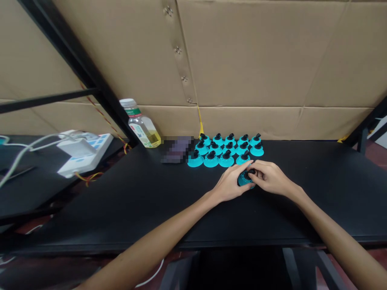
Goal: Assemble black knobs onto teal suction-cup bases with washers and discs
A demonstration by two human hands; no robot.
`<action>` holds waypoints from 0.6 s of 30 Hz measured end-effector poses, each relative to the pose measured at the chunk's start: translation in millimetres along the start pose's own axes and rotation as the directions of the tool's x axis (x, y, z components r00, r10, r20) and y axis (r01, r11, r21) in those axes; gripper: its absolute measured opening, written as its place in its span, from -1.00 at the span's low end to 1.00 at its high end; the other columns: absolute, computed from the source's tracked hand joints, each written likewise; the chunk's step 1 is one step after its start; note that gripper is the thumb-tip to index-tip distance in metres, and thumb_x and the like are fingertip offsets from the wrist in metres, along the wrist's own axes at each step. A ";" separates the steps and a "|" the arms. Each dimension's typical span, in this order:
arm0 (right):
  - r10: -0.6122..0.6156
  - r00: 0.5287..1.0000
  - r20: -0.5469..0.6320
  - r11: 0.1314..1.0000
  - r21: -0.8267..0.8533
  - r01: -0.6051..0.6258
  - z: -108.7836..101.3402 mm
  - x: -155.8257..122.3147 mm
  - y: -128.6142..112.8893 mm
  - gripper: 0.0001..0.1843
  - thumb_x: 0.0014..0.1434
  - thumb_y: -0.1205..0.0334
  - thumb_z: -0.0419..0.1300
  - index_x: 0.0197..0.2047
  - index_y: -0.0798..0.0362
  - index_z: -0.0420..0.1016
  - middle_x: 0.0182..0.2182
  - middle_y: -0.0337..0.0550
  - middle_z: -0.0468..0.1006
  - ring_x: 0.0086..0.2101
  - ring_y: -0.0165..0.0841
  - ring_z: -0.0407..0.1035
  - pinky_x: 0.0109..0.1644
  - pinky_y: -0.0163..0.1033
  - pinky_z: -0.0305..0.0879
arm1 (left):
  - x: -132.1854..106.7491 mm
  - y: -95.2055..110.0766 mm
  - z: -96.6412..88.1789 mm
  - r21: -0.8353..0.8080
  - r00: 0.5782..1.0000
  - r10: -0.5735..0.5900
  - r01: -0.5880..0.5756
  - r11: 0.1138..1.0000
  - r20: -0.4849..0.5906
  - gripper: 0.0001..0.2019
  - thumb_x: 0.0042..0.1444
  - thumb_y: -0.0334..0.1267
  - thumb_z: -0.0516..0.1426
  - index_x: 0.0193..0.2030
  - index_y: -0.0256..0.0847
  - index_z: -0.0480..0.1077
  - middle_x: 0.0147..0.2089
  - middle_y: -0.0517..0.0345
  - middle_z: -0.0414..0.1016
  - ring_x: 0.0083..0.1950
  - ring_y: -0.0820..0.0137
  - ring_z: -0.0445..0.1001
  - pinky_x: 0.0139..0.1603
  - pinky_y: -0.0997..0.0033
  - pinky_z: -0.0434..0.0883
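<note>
A turquoise suction cup (244, 179) with a black top piece is between my hands, low over the black table. My left hand (229, 182) curls around its turquoise base, thumb on the near side and fingers on the far side. From the right, my right hand (270, 177) pinches the black top piece (250, 173) with thumb and fingertips. Just beyond my hands stand several matching turquoise suction cups (226, 160) in three rows, black tops up. The nearest of them (242, 159) sits right behind my left fingertips.
Left of the rows lies a dark, pixelated flat object (177, 150). Behind it, a clear bottle (144, 128) holding yellow liquid leans toward a black frame post (110, 108). Cardboard (242, 60) walls off the back. A white power strip (90, 155) with cables lies on the left surface.
</note>
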State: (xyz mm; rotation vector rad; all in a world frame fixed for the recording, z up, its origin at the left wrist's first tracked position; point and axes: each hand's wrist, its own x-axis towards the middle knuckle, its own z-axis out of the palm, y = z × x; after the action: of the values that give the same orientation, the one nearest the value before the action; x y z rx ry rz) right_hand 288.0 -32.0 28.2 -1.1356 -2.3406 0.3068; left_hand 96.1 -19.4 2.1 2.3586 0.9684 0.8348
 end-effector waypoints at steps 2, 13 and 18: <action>0.003 1.000 -0.005 1.000 -0.005 -0.003 0.5 -0.1 0.1 -0.80 0.23 0.26 0.07 -0.16 0.09 0.49 -0.41 -0.20 0.41 -0.47 -0.46 0.26 -0.38 -0.34 0.16 | -0.3 -0.7 0.1 0.004 1.000 -0.003 0.003 1.000 0.008 -0.32 0.08 -0.16 0.24 0.34 -0.13 0.14 0.14 0.02 0.45 0.12 0.18 0.42 0.16 0.13 0.34; -0.016 1.000 -0.026 1.000 0.024 0.016 3.5 -0.6 1.2 -0.80 0.21 0.29 0.09 -0.15 0.09 0.49 -0.41 -0.20 0.42 -0.48 -0.47 0.26 -0.39 -0.35 0.18 | -0.4 -0.5 -0.4 0.063 1.000 -0.005 0.004 0.998 0.017 -0.30 0.06 -0.16 0.26 0.33 -0.13 0.14 0.11 0.04 0.47 0.06 0.18 0.44 0.08 0.14 0.37; -0.016 1.000 -0.027 0.999 0.038 0.017 4.3 -0.7 3.0 -0.79 0.21 0.29 0.09 -0.13 0.08 0.50 -0.41 -0.21 0.41 -0.48 -0.47 0.26 -0.38 -0.34 0.19 | 0.5 -1.1 0.0 0.078 1.000 -0.016 0.017 0.997 -0.011 -0.30 0.03 -0.13 0.28 0.31 -0.12 0.18 0.10 0.03 0.47 0.09 0.14 0.42 0.12 0.10 0.34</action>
State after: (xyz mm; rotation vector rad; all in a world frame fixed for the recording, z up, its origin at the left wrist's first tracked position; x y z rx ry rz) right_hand 288.0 -30.6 23.1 -1.0949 -2.3097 0.3272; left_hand 95.9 -18.3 1.6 2.4107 1.0409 0.8180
